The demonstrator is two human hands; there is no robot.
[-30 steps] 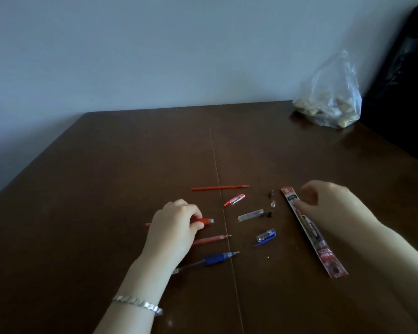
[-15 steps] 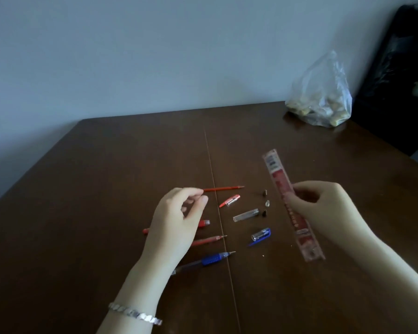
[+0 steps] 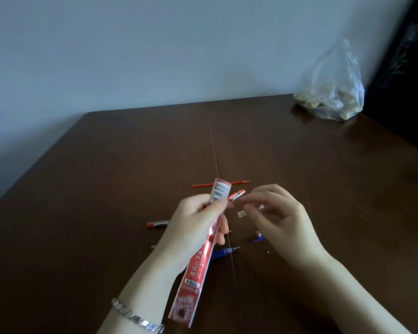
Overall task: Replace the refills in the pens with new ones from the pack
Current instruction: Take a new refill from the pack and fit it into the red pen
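Refills are sitting inside a long red pack (image 3: 198,256), and the left hand (image 3: 193,227) is holding that pack up above the worktop (image 3: 106,189). The left fingers (image 3: 212,208) are wrapping around the upper part of the pack, with the clear top end sticking out above them and the bottom end hanging down near the wrist. A silver bracelet (image 3: 136,318) is sitting on that wrist.

The right hand (image 3: 282,218) is hovering just beside the top of the pack, not touching it. Its fingers (image 3: 256,201) are curling loosely and are holding nothing.

Pen parts are lying on the worktop under the hands. A thin red refill (image 3: 203,185) is lying behind the pack. A red cap (image 3: 237,195) and a clear tube (image 3: 242,214) are lying between the two hands. A red pen (image 3: 157,223) is poking out to the left of the left hand. A blue pen (image 3: 223,251) is lying beneath the pack, and a blue cap (image 3: 258,238) is peeking out near the right hand. A plastic bag (image 3: 333,92) is sitting on the far right corner.
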